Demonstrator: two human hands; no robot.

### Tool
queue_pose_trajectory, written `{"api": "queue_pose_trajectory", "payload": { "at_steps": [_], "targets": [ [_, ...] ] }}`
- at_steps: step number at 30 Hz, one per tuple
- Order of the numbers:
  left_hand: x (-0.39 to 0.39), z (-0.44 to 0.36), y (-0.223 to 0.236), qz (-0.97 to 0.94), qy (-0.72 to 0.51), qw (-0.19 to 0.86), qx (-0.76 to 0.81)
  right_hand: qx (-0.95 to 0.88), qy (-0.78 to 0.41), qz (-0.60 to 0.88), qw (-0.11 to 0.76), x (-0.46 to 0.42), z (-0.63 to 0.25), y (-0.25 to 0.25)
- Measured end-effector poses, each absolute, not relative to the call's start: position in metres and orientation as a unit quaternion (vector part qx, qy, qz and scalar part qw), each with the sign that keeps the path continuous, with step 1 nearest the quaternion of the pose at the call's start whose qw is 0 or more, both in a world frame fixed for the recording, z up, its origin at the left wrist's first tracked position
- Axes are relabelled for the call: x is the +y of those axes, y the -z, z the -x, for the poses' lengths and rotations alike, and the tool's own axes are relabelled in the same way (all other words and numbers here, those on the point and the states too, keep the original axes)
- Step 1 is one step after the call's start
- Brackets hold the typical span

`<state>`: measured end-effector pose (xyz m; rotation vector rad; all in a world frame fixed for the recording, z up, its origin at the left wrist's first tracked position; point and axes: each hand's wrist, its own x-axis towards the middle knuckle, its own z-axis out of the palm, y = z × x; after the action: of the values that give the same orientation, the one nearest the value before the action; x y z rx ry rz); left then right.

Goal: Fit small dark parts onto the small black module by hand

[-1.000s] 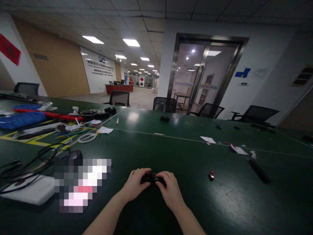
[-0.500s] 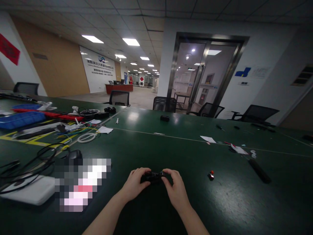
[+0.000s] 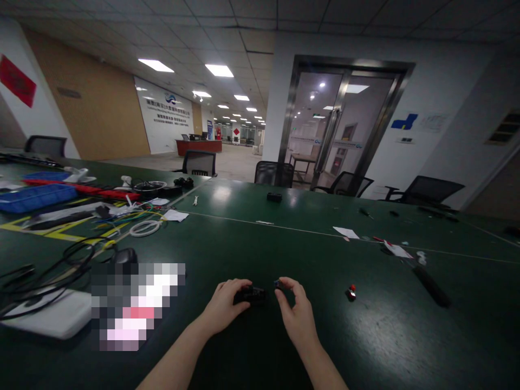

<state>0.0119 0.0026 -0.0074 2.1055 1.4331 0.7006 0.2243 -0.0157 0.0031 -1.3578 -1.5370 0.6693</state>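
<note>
My left hand [image 3: 225, 306] is closed around one end of a small black block-shaped device [image 3: 257, 293], low over the dark green table. Its details are too dark to read. To the right of it, my right hand [image 3: 298, 314] pinches a small dark piece with a bluish tint [image 3: 278, 284] between thumb and fingers. A narrow gap separates this piece from the black device. Further right lies a small red and black object [image 3: 351, 292] on the table.
On the left are a white box [image 3: 52, 317], black cables [image 3: 73, 265], a blurred-out bright object [image 3: 142, 306], a coiled white cable [image 3: 145, 228] and a blue tray [image 3: 38, 197]. A long black object [image 3: 430, 286] lies at right. Another black block [image 3: 274, 196] sits farther back.
My right hand has moved slightly right, away from the black device, and the small dark piece now shows apart from it. My left hand has stayed in place with the device.
</note>
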Motion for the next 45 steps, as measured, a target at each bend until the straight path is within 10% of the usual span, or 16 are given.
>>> {"api": "queue_pose_trajectory", "payload": {
  "at_steps": [45],
  "targets": [
    [-0.002,-0.013,-0.005,-0.771,-0.231,0.264,0.531,-0.518,-0.279,0.608,0.533,-0.011,-0.234,0.005]
  ]
}}
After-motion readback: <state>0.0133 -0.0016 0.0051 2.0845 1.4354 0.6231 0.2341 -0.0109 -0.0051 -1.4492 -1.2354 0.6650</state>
